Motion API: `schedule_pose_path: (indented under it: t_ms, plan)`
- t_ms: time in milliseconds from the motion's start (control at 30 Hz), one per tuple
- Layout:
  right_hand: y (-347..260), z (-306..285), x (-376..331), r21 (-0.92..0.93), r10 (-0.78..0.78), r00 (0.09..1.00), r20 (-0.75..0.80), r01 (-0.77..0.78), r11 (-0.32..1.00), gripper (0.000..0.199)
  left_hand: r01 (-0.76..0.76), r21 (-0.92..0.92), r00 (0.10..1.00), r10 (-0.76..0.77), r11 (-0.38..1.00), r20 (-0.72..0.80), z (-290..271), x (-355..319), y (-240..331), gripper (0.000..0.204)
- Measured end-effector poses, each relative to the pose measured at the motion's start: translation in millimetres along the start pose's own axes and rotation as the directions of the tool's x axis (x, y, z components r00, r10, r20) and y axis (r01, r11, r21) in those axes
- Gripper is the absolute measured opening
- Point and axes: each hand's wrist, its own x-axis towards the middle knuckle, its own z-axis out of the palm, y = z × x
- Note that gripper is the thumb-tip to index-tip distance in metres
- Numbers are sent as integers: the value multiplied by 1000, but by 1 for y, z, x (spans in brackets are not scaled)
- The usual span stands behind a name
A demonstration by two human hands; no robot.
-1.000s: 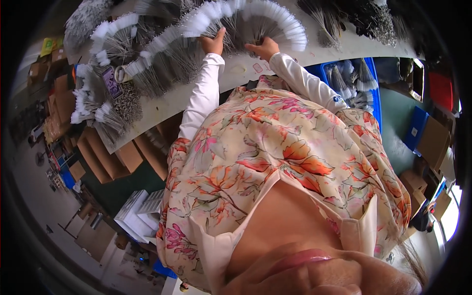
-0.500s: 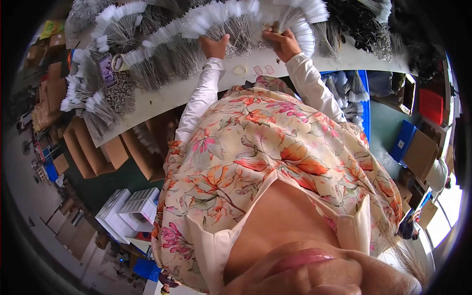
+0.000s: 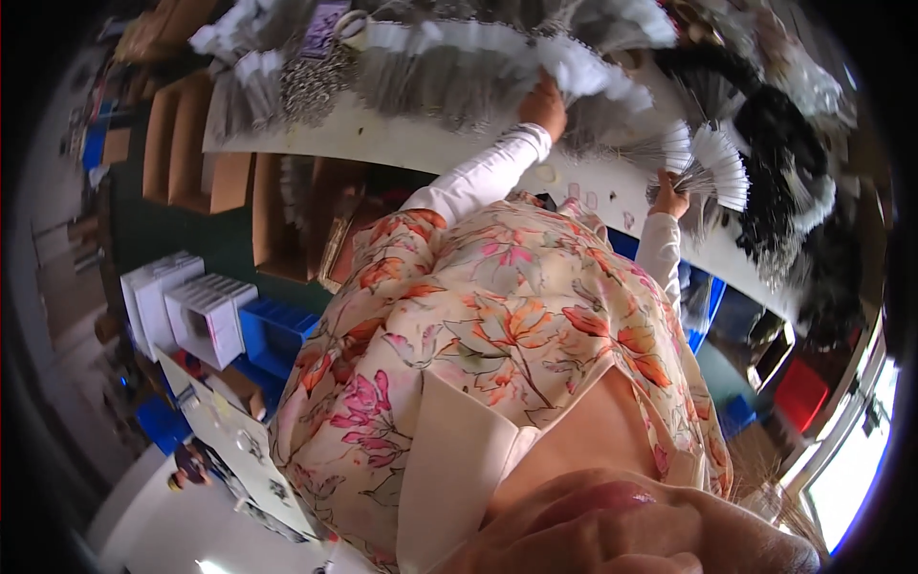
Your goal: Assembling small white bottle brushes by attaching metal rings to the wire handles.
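Thin wire-stemmed brushes with white bristle tips lie in a long, thick row [image 3: 430, 57] across the far part of the worktable [image 3: 316, 129]. My left hand [image 3: 543, 107] is closed at the stems of a clump of white-bristled brushes [image 3: 566, 67] in that row; some of its fingers are hidden behind them. Farther right, my right hand [image 3: 669, 196] grips a bundle of the same brushes [image 3: 717, 172] by the stems, bristle ends fanned out to the right. Motion blurs much of the row.
A phone [image 3: 326, 27] and a roll of tape [image 3: 352, 29] sit at the far left among brushes. Black-bristled brushes [image 3: 784, 134] heap at the right end. Cardboard boxes [image 3: 229, 182], white crates [image 3: 210, 316] and a blue crate [image 3: 277, 335] stand at the left; a red bin [image 3: 801, 392] at the right.
The whole view has turned, so the table now slopes down to the right. My right hand has moved rightward along the table with its brushes; my left hand stays at the row.
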Motion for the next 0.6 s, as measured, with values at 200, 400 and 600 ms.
schedule_pose_path:
  t_ms: [200,400,600]
  plan:
    - [-25,62,5,-89,-121,898,423,174,981,22,78,-118,995,-70,990,68,-27,-17,18,110]
    - [-48,77,-9,-174,-115,874,472,220,960,22,131,-346,979,-66,929,193,-30,-17,2,120]
    - [-36,57,-8,85,-88,886,456,55,995,28,142,-359,977,-72,922,203,-35,-14,-3,119]
